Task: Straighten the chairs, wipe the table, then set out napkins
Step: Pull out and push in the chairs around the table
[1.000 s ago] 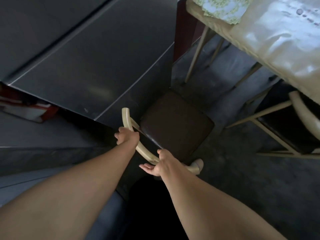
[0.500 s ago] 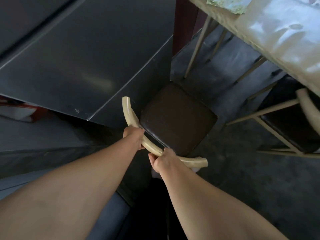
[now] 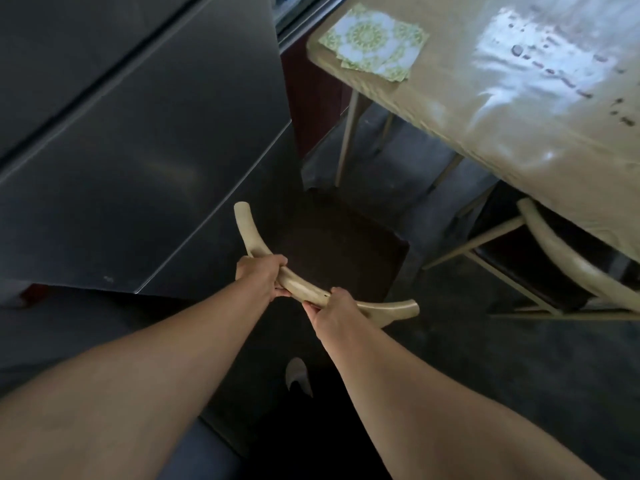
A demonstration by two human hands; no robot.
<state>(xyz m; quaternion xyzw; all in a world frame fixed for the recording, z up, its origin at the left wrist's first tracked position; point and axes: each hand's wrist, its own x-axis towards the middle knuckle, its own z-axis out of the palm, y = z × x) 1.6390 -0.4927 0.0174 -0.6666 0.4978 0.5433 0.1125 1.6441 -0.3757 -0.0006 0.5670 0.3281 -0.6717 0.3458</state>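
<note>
Head view: two bare forearms are extended downward to one chair (image 3: 332, 251) with a dark brown padded seat and a pale, curved wooden backrest rail (image 3: 304, 289). The left hand (image 3: 259, 275) is wrapped around the rail left of its middle, its fingers (image 3: 278, 263) curled over the top edge and pressed together on the wood. The right hand (image 3: 329, 308) is closed on the same rail just to the right, its fingers hidden beneath the rail and its thumb lying along the near side. The two hands are near each other but apart. The chair is seen on the dark floor (image 3: 485, 375) between a large grey metal cabinet (image 3: 138, 150) at left and the counter (image 3: 502, 98) at upper right, its seat clear of the counter's edge. A second chair (image 3: 554, 251) of the same kind is partly tucked under the counter at right. The counter is covered by a glossy beige cloth bearing scattered droplets. A small stack of green-and-white patterned napkins (image 3: 374, 41) is lying at the counter's near left corner; their number cannot be told. One shoe tip (image 3: 298, 375) is visible on the floor between the forearms.
</note>
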